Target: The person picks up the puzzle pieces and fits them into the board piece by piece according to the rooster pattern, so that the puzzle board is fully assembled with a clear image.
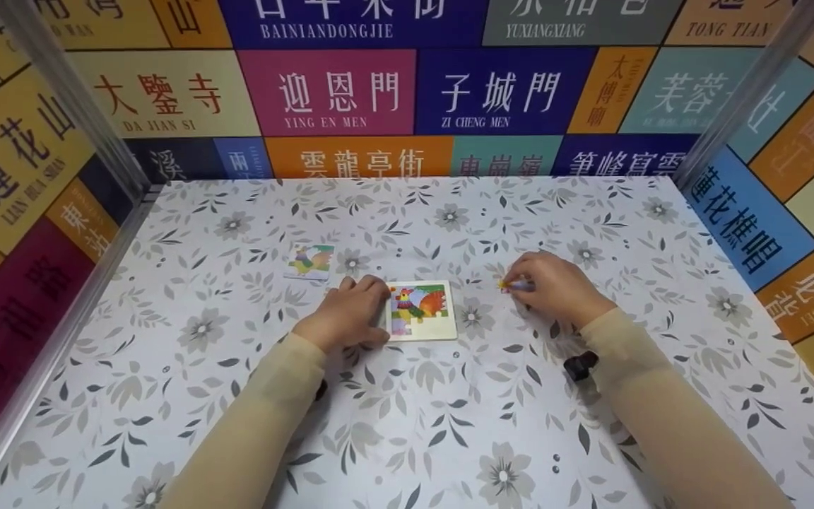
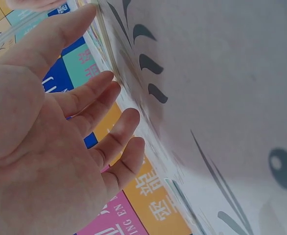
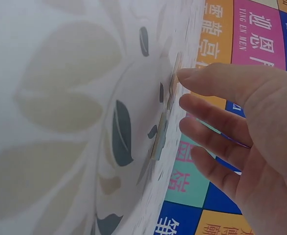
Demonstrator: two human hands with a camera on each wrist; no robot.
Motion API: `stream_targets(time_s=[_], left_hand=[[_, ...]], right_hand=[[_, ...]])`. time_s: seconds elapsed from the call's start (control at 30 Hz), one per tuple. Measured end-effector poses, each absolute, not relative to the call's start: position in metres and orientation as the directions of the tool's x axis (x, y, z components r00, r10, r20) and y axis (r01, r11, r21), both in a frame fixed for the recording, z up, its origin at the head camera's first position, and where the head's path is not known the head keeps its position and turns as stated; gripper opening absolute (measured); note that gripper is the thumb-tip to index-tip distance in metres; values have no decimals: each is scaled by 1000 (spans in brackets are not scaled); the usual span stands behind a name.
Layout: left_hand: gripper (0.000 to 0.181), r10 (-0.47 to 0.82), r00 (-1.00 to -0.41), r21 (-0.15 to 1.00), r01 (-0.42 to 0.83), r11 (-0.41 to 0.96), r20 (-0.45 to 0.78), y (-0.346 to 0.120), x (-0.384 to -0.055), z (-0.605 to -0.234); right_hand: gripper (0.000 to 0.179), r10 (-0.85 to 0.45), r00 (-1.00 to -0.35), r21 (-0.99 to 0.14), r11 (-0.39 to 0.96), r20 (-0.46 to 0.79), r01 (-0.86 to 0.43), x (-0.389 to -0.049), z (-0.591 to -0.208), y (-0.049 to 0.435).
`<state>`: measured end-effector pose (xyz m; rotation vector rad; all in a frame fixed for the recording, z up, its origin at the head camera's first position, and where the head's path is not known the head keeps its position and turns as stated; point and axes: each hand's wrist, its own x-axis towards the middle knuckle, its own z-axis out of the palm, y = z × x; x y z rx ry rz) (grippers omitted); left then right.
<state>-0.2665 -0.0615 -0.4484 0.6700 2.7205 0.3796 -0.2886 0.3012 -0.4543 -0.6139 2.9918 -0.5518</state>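
Observation:
A small jigsaw board (image 1: 432, 329) with a pale frame lies on the table, its picture of a rooster partly filled in and bare at the lower right. My left hand (image 1: 347, 311) rests at the board's left edge, fingers extended at the upper corner and thumb near the lower one. In the left wrist view the left thumb (image 2: 72, 29) meets the board's edge. Right of the board, my right hand (image 1: 555, 286) pinches a small puzzle piece (image 1: 522, 285); the index finger is hidden in the right wrist view. Beside it shows a yellow-and-red piece (image 1: 503, 285).
A picture card (image 1: 310, 261) with a similar rooster lies behind and left of the board. The table (image 1: 506, 396) wears a white cloth with grey leaves and flowers. Panels with coloured lettering (image 1: 336, 92) stand along the back and both sides.

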Motion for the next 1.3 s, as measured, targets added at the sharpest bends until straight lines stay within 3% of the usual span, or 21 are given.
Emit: stream_targets(time_s=[1.3], left_hand=[[70, 488, -843, 324, 408, 854, -227, -63, -267, -451]], right_hand=[[14, -416, -906, -336, 845, 76, -416, -289, -459, 311]])
